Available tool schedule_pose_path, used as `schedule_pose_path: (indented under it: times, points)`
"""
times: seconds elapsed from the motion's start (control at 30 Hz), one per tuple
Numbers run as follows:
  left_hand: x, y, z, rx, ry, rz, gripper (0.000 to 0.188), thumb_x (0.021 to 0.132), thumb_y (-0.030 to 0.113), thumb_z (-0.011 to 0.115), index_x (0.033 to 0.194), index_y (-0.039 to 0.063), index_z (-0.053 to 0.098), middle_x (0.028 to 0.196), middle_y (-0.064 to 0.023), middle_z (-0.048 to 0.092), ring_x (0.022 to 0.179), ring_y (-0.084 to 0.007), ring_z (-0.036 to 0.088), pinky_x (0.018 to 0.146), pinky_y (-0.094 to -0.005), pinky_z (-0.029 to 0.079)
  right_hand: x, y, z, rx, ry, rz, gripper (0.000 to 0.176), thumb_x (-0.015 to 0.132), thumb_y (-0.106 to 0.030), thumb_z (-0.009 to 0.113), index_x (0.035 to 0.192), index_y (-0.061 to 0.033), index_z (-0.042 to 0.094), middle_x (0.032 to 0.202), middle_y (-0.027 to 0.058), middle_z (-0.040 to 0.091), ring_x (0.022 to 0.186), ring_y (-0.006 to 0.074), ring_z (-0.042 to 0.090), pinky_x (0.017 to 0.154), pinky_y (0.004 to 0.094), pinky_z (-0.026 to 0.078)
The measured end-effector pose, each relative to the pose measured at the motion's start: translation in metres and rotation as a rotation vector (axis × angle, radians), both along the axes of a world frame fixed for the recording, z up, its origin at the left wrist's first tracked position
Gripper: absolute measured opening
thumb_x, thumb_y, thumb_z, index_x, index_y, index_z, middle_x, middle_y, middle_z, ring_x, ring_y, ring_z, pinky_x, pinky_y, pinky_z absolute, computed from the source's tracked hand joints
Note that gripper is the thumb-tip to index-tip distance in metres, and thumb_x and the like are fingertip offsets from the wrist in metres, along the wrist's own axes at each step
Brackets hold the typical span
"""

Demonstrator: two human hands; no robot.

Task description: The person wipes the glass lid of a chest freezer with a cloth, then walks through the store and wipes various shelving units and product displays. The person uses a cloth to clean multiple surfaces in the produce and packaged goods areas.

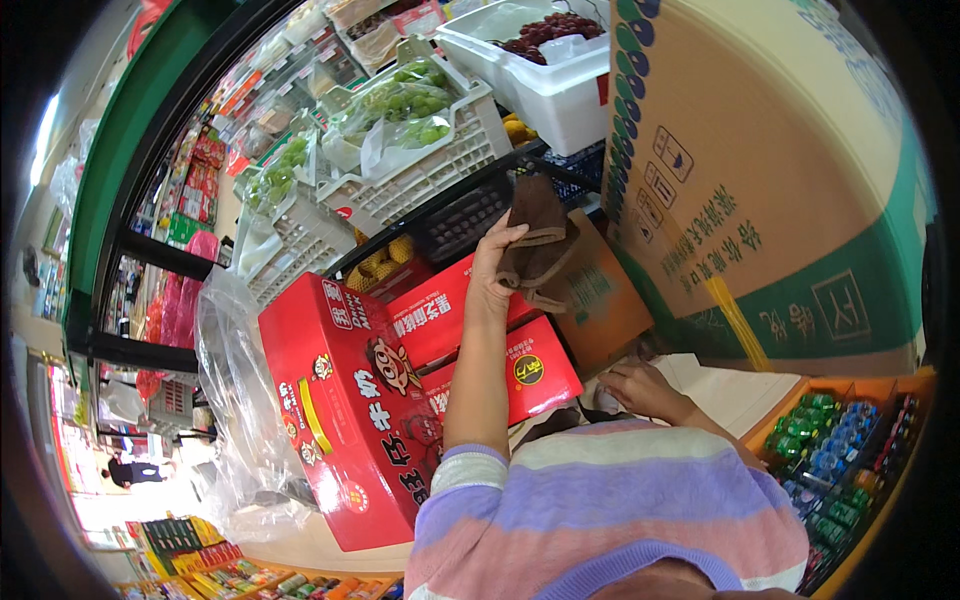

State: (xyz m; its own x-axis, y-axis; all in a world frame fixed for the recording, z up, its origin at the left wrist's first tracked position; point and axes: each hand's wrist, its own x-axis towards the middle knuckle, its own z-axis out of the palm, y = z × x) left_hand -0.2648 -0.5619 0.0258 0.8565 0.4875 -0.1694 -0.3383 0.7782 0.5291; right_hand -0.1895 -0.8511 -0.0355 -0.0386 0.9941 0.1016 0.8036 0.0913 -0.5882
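My left hand [495, 259] is raised over red cartons, its fingers closed on a folded brown cloth [544, 225] with a lighter edge. The cloth hangs in front of a black rack and an orange-brown cardboard box [611, 289]. Lower down, by my body, my right hand [637, 386] is held near the bottom of that box; whether its fingers hold anything is unclear. A red milk gift box [337, 420] with a yellow handle stands left of my left arm, and a red carton [536, 367] lies beneath that arm.
Green grapes in white plastic crates [420, 180] and red grapes in a white foam box [555, 112] stand on the rack. A tall cardboard carton [712, 225] rises at right. Bottled drinks [832, 450] fill an orange-edged shelf, lower right. Clear plastic bags [244, 405] hang at left.
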Motion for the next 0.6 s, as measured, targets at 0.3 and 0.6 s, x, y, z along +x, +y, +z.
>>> schedule_pose_path:
  times: [0.3,0.6]
  points:
    - [0.015,-0.026,0.001,-0.009,0.001,0.005,0.042,0.075,0.002,0.050,0.117,0.000,0.047,0.107,-0.0158,0.058,0.096,-0.0302,0.057,0.087,-0.0409,0.046,-0.017,-0.039,-0.007,-0.046,-0.003,-0.174,0.022,0.077,-0.017,0.055,0.096,-0.0081,0.059,0.081,0.0096,0.059,0.071,0.0291,0.059,0.060,0.0381,0.049]
    - [0.013,-0.115,0.035,0.191,0.517,-0.132,0.041,0.079,0.014,0.057,0.115,-0.003,0.049,0.116,-0.0161,0.052,0.101,-0.0289,0.053,0.087,-0.0403,0.044,-0.002,-0.099,0.009,-0.252,-0.006,-0.377,0.025,0.078,-0.018,0.051,0.100,-0.0071,0.058,0.089,0.0135,0.059,0.078,0.0325,0.060,0.065,0.0440,0.048]
